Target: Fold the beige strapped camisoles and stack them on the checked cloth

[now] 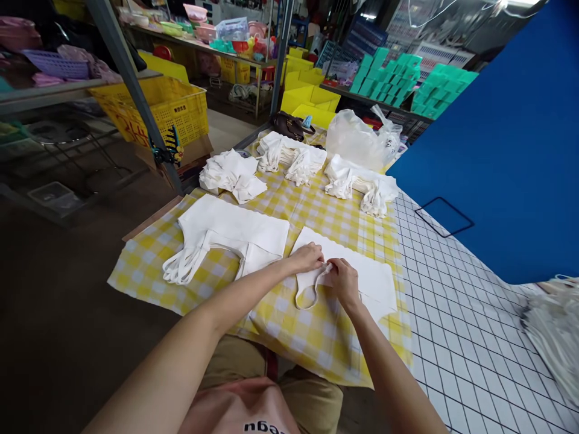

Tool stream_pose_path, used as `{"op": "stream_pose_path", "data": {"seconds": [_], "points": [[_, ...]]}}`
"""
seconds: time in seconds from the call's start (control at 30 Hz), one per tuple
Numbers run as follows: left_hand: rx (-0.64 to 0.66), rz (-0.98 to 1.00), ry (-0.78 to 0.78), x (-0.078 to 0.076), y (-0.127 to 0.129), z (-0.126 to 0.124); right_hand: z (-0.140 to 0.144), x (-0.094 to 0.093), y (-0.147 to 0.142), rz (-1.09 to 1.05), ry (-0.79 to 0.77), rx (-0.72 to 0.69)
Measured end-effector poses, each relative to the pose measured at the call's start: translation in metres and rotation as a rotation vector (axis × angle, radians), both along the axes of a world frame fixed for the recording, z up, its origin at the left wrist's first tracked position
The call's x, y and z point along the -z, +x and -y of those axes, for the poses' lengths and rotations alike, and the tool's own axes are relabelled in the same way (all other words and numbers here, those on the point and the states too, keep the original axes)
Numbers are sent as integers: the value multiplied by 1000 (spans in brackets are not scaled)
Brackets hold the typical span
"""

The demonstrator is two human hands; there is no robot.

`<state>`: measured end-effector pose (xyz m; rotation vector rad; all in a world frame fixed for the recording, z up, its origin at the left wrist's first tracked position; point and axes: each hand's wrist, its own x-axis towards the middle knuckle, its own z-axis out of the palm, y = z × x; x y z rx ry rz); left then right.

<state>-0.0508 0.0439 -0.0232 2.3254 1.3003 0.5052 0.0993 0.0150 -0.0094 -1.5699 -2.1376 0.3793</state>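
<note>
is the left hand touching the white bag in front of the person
Touching: the head view shows the left hand resting on the white bag.

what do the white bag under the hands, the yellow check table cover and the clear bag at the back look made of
The flat white bag that the left hand and right hand touch looks like matte woven cloth, perhaps cotton: soft folds, no shine. The yellow checked table cover seems thin cloth or vinyl; it drapes over the edge. The clear crumpled bag is glossy thin plastic film.
</note>
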Motion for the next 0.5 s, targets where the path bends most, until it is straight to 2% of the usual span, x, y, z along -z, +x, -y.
{"op": "stream_pose_path", "data": {"seconds": [0.17,0.33,0.5], "points": [[22,-36,2,0,0,-2,-2,-3,-3,-44,-11,-26],[30,-73,7,0,0,-2,-3,-6,-8,-187,-64,-33],[30,-61,4,1,0,-1,2,-4,-9,-427,-168,86]]}}
